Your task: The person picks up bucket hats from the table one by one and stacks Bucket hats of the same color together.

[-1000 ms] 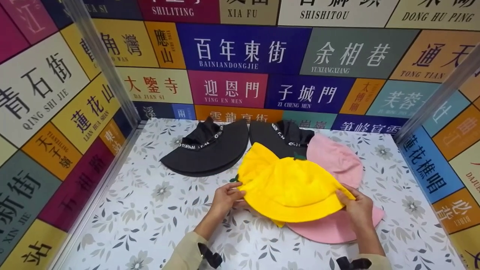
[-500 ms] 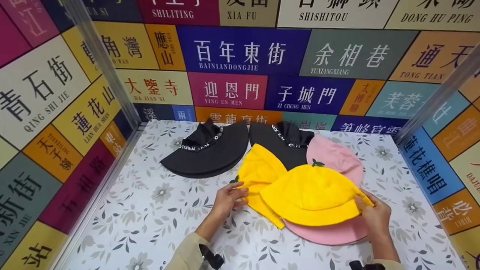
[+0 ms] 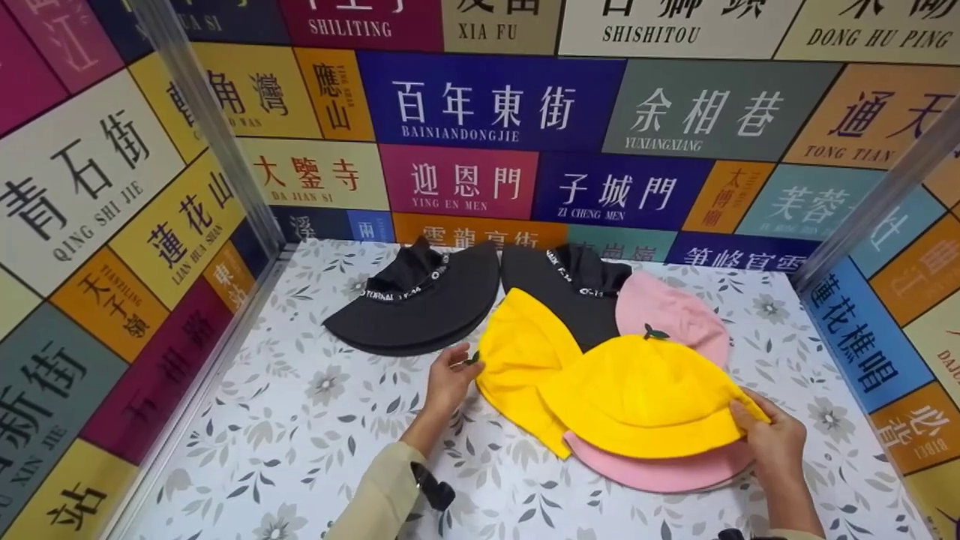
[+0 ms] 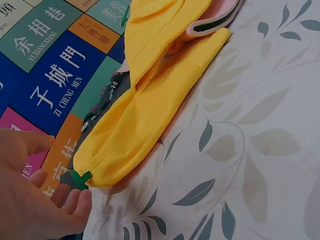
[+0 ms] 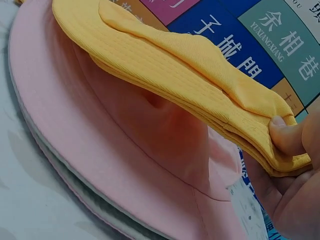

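Note:
My right hand (image 3: 780, 442) pinches the brim corner of a yellow bucket hat (image 3: 645, 397), folded flat, with a green leaf tab on its crown. In the right wrist view the thumb lies on top of the layered yellow brim. This hat overlaps a second yellow bucket hat (image 3: 525, 367) and covers much of a pink hat (image 3: 671, 311), whose brim shows below. My left hand (image 3: 448, 382) is beside the second yellow hat's crown. Its loosely bent fingers are close to that hat's green leaf tab (image 4: 81, 179) and hold nothing.
Two black hats with white lettering stand at the back, one black hat (image 3: 420, 322) on the left and another black hat (image 3: 562, 304) partly behind the yellow and pink ones. Lettered panels (image 3: 487, 97) enclose the floral-patterned tabletop (image 3: 300, 435) at the back and sides.
My right hand has carried the front yellow hat rightward and slightly down, uncovering more of the second one. The left hand has let go of the second hat and moved slightly up.

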Demonstrator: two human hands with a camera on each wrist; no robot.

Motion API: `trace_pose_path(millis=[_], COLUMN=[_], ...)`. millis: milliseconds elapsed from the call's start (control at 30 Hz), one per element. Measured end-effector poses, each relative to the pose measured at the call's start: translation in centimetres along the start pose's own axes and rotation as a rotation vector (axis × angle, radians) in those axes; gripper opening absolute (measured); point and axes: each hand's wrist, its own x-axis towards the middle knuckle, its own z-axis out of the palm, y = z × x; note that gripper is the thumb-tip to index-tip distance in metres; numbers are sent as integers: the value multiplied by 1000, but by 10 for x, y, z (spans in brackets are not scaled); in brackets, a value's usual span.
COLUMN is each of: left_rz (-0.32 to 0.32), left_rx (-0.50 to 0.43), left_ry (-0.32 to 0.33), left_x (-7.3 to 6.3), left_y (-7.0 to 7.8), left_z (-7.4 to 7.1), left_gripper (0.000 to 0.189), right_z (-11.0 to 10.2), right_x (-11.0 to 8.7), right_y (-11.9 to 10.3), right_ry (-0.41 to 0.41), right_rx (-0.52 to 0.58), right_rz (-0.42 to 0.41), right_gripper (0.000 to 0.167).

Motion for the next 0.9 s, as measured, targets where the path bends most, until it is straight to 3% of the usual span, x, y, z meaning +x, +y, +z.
trace_pose_path(millis=[133,367,467,600,733,900], left_rz=[-69,-225,-257,-284,-311,-275], left_rx=[57,295,327,286,173,16], left_ry=[3,7,-11,-22,5,57], left_x=[6,10,9,7,6,4], left_y=[1,4,4,2,-1,-7], left_z=[7,16,19,22,26,36], left_gripper=[54,75,80,74,61,55], right_z=[-1,-1,-1,0,2,4], right_x=[2,3,3,2,2,4], right_y=[0,1,1,4,5,5], right_ry=[-3,-12,-15,-9,1,6], right_rx=[14,45,58,73,68,45], right_rz=[20,33,49,33,42,94], right_gripper=[60,62,64,66,64,63])
